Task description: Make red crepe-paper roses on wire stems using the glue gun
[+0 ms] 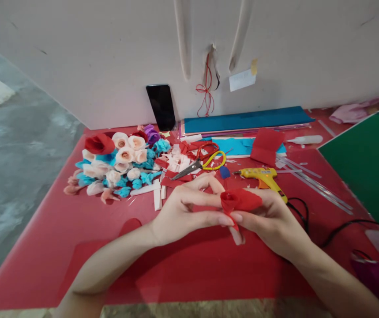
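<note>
Above the near part of the red table, both my hands pinch a small red paper flower (pixel 242 199) with a rolled centre and a petal spreading to the right. My left hand (pixel 192 210) grips its base between thumb and fingers. From the other side, my right hand (pixel 265 216) presses its thumb on the same base, with its fingers behind the petal. Just beyond my hands lie scissors (pixel 197 165) with red and yellow handles, a blue paper petal (pixel 224 172) and a yellow glue gun (pixel 264 176).
Finished paper flowers (pixel 116 163) are heaped at the left. A phone (pixel 161 107) leans on the wall. Paper scraps, folded red paper (pixel 267 145), blue sheets (pixel 249 118), clear glue sticks (pixel 321 187) and a white bottle (pixel 306 140) lie behind. A green board (pixel 371 163) and a black cable (pixel 344 226) are at right.
</note>
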Action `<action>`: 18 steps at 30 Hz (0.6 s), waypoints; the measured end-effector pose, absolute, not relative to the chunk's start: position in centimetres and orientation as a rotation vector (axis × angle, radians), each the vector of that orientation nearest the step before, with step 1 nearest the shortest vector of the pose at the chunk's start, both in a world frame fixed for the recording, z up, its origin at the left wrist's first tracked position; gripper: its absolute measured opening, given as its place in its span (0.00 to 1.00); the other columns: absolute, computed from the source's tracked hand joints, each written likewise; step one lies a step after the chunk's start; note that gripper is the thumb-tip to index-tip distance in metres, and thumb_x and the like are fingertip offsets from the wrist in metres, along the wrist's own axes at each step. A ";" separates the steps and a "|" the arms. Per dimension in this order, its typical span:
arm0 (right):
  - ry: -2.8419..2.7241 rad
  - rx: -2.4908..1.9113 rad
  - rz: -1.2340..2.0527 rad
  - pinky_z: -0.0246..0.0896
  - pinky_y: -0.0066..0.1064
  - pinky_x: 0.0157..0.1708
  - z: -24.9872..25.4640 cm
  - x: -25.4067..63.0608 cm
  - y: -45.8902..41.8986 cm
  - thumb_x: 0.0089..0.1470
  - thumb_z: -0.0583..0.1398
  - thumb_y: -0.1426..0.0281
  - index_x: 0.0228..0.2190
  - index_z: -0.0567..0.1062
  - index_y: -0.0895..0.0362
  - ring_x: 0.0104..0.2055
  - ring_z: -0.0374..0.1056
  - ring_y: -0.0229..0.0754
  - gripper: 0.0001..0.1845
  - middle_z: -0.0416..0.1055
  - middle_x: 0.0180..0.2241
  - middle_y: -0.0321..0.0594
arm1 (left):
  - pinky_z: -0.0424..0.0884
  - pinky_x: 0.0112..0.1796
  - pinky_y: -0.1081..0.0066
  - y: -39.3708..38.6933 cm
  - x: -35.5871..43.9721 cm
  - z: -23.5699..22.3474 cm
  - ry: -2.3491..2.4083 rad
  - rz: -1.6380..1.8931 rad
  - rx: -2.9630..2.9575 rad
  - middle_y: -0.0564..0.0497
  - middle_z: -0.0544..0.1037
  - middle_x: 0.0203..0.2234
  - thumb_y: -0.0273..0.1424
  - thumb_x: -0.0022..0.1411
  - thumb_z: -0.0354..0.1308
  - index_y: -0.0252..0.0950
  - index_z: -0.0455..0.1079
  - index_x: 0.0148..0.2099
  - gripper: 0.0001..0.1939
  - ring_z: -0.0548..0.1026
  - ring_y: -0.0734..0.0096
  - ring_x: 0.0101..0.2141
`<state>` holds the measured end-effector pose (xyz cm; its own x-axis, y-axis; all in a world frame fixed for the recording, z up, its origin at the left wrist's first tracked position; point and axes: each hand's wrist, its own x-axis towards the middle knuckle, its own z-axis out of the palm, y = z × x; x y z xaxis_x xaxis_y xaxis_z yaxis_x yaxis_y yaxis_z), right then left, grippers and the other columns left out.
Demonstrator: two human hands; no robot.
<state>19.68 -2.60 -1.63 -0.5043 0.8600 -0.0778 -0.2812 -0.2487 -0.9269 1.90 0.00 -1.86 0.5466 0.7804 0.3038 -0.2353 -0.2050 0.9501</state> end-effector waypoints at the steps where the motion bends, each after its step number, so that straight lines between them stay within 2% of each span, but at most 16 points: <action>1: -1.201 -0.773 1.856 0.60 0.20 0.21 -1.6 19.7 -2.6 0.52 0.63 0.70 0.26 0.75 0.58 0.19 0.63 0.29 0.06 0.68 0.17 0.32 | 0.67 0.36 0.73 0.0 1.8 -1.8 0.486 0.988 1.512 0.52 0.68 0.28 0.29 0.55 0.63 0.41 0.78 0.34 0.04 0.67 0.76 0.33; 12: -1.207 -0.800 1.838 0.55 0.25 0.20 -2.0 19.8 -2.7 0.53 0.63 0.67 0.28 0.76 0.59 0.18 0.62 0.32 0.07 0.68 0.17 0.34 | 0.70 0.35 0.72 0.0 2.2 -2.2 0.510 1.018 1.414 0.51 0.69 0.28 0.30 0.54 0.64 0.41 0.79 0.32 0.02 0.69 0.75 0.32; 18: -1.186 -0.776 1.847 0.55 0.22 0.19 -2.2 19.9 -2.6 0.53 0.62 0.69 0.30 0.77 0.57 0.17 0.61 0.30 0.04 0.68 0.17 0.32 | 0.70 0.33 0.72 0.1 2.4 -2.3 0.525 1.007 1.456 0.50 0.70 0.27 0.32 0.55 0.63 0.38 0.78 0.30 0.04 0.70 0.74 0.31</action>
<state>19.90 -2.55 -2.19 -0.4995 0.8630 -0.0761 -0.2900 -0.2494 -0.9240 2.38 0.13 -2.31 0.5187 0.8102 0.2730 -0.2394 -0.1689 0.9561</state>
